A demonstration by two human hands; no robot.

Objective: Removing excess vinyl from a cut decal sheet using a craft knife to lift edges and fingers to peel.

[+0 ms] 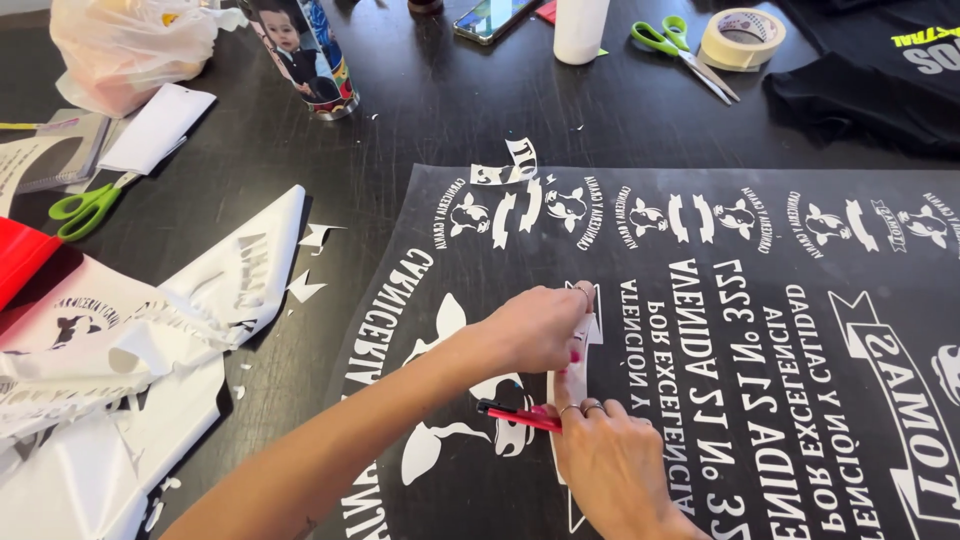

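Observation:
A large black sheet (760, 420) with white cut lettering and small animal figures lies flat on the dark table. My left hand (535, 325) reaches across it and pinches a strip of white film (590, 330) near the sheet's middle. My right hand (610, 460) rests just below, fingers pressed on the same white film, and holds a thin red pick tool (515, 414) that points left. A ring shows on each hand.
Peeled white film scraps (150, 340) pile up at the left. Green scissors (85, 208) lie near them, and another pair (680, 45) sits by a tape roll (742, 36). A printed tumbler (305, 55), phone (490, 18), plastic bag (125, 45) and black shirts (880, 75) line the back.

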